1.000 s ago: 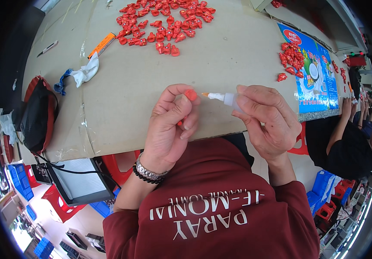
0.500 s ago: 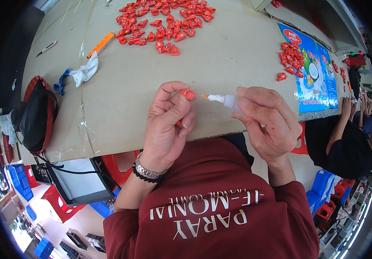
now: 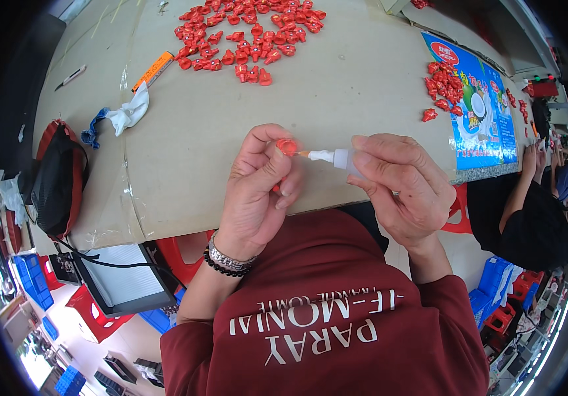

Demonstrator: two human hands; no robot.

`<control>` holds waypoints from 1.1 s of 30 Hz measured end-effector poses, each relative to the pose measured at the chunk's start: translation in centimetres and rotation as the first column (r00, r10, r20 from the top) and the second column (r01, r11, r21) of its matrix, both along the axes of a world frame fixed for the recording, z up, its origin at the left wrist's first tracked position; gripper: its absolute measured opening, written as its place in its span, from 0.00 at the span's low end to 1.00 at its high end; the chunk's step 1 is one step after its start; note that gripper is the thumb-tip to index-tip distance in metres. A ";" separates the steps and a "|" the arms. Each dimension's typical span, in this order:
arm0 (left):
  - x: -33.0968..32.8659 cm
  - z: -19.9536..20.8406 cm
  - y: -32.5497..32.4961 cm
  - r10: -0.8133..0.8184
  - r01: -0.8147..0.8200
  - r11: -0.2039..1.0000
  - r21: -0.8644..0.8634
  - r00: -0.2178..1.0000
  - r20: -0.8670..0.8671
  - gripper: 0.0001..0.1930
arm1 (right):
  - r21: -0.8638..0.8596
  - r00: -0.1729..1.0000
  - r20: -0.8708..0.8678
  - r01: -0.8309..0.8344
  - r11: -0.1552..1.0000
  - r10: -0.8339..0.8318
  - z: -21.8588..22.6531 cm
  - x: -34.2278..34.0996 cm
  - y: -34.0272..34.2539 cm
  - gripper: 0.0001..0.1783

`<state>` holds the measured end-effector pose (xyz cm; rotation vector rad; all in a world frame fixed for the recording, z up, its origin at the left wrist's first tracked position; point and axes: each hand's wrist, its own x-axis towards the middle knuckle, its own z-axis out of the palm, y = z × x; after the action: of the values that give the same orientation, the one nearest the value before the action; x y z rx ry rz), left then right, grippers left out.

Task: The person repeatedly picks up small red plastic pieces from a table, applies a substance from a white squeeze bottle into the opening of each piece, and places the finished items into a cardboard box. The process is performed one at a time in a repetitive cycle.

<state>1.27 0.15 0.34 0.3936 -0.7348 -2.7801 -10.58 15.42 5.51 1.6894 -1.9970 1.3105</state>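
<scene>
Between the thumb and fingers of my left hand is a small red figurine, its top showing above the thumb. More red shows under the curled fingers, mostly hidden. My right hand pinches a small whitish applicator bottle held sideways, its white-wrapped nozzle and orange-brown tip pointing left. That tip meets the right side of the red piece, or nearly so; blur hides whether they touch. Many like red figurines lie spread at the table's far side.
The table carries an orange box, a white cloth, a pen-like tool and a dark red-and-black bag. More red pieces sit on a blue printed sheet. A person in black sits at right.
My right hand has shifted left with the bottle, bringing its tip up to the red figurine. My left hand stays almost in place.
</scene>
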 end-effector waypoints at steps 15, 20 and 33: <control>0.0 -0.5 -0.1 0.002 -0.001 1.000 0.024 0.999 -0.034 0.09 | -0.002 1.000 -0.012 0.011 1.000 -0.011 0.1 0.0 0.1 0.16; 0.0 -0.5 -0.1 0.006 -0.005 1.000 0.026 1.000 -0.030 0.09 | 0.000 0.999 -0.034 0.003 1.000 -0.003 -0.1 -0.2 0.0 0.16; 0.1 -0.6 0.3 -0.085 0.093 0.968 0.231 0.995 -0.044 0.12 | -0.020 0.998 -0.054 0.031 0.999 -0.032 0.1 -0.4 0.2 0.16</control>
<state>1.37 0.49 -0.27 0.3623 -0.4285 -2.9608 -11.02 15.63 5.61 1.6597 -1.9667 1.2552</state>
